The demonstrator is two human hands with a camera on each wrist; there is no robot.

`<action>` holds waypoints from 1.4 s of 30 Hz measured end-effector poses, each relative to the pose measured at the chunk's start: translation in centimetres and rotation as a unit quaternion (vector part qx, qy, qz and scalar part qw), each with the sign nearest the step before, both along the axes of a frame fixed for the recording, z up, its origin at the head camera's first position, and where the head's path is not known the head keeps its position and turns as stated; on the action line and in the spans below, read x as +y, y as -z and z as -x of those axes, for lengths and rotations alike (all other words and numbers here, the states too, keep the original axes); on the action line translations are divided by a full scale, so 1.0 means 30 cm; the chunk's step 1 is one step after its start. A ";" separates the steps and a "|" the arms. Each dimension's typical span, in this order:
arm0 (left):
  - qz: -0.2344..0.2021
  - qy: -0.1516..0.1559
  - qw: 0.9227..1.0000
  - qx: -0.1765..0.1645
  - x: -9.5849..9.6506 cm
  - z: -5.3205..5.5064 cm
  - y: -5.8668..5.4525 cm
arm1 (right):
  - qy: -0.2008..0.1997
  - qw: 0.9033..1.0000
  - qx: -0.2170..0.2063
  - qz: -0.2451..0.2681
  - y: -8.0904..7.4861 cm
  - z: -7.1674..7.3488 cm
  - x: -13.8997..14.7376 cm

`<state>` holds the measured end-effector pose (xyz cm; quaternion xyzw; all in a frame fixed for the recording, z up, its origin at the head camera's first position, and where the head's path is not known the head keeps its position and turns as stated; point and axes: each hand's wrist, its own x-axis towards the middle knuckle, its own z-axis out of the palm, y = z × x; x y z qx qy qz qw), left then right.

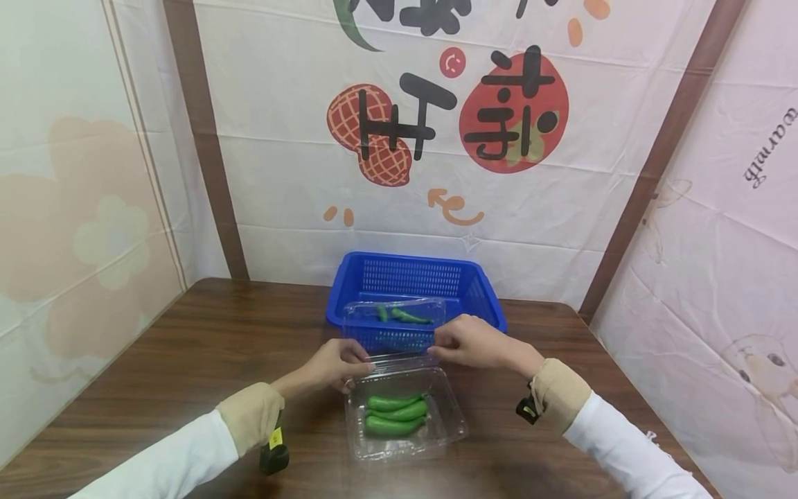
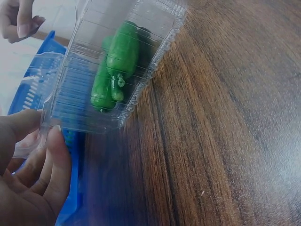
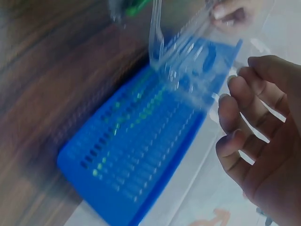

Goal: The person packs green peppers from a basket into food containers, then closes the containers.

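Observation:
A clear plastic clamshell box (image 1: 408,450) lies opened on the table, with several long smooth green peppers (image 1: 395,410) side by side in its base. Its transparent lid (image 1: 352,320) leans back over the front of a blue basket. My left hand (image 1: 333,364) pinches the box's left edge near the hinge between thumb and fingers, which the left wrist view shows close up. On the other side, my right hand (image 1: 474,341) is beside the lid's right edge. Its fingers (image 3: 235,115) are loosely bent with nothing between them, fingertips close to the clear plastic.
The blue perforated basket (image 1: 474,277) stands at the back of the brown wooden table (image 1: 262,312), against a printed cloth wall (image 1: 280,173). More green peppers (image 1: 408,317) show inside it through the lid. Cloth walls also rise at both sides.

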<state>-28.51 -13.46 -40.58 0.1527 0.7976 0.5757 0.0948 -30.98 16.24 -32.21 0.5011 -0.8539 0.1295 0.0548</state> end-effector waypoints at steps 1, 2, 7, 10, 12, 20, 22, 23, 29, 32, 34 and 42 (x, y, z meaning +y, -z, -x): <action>0.000 0.000 1.000 0.001 0.000 -0.001 0.000 | 0.004 1.000 0.002 0.001 -0.005 0.007 0.008; -0.001 0.000 1.000 0.001 0.000 -0.001 0.000 | 0.010 1.000 0.005 0.002 -0.010 0.014 0.015; -0.002 0.005 1.000 0.001 -0.001 -0.004 0.000 | 0.048 0.999 0.010 -0.001 -0.028 0.055 0.047; -0.002 0.005 1.000 -0.002 -0.002 -0.003 0.000 | 0.068 0.997 0.022 0.000 -0.032 0.081 0.058; -0.001 0.003 1.000 -0.004 -0.002 -0.001 0.001 | 0.079 0.996 0.028 0.001 -0.032 0.097 0.062; 0.000 0.003 1.000 0.004 -0.005 0.002 0.005 | 0.060 0.998 -0.013 -0.009 -0.043 0.138 0.067; 0.001 0.002 1.000 0.003 -0.005 0.002 0.005 | 0.058 0.998 -0.031 -0.020 -0.052 0.141 0.073; 0.002 0.001 1.000 0.002 -0.005 0.001 0.005 | 0.058 0.997 -0.038 -0.025 -0.057 0.142 0.076; 0.003 -0.007 1.000 -0.003 -0.008 -0.003 0.006 | 0.069 0.997 -0.029 -0.023 -0.058 0.174 0.079; 0.005 -0.010 1.000 -0.002 -0.008 -0.006 0.009 | 0.089 0.996 -0.018 -0.018 -0.046 0.191 0.065; 0.007 -0.011 1.000 -0.004 -0.008 -0.006 0.010 | 0.094 0.995 -0.016 -0.019 -0.040 0.198 0.054; 0.007 -0.008 1.000 -0.002 -0.009 -0.002 0.005 | 0.105 0.993 -0.042 -0.018 0.003 0.252 0.004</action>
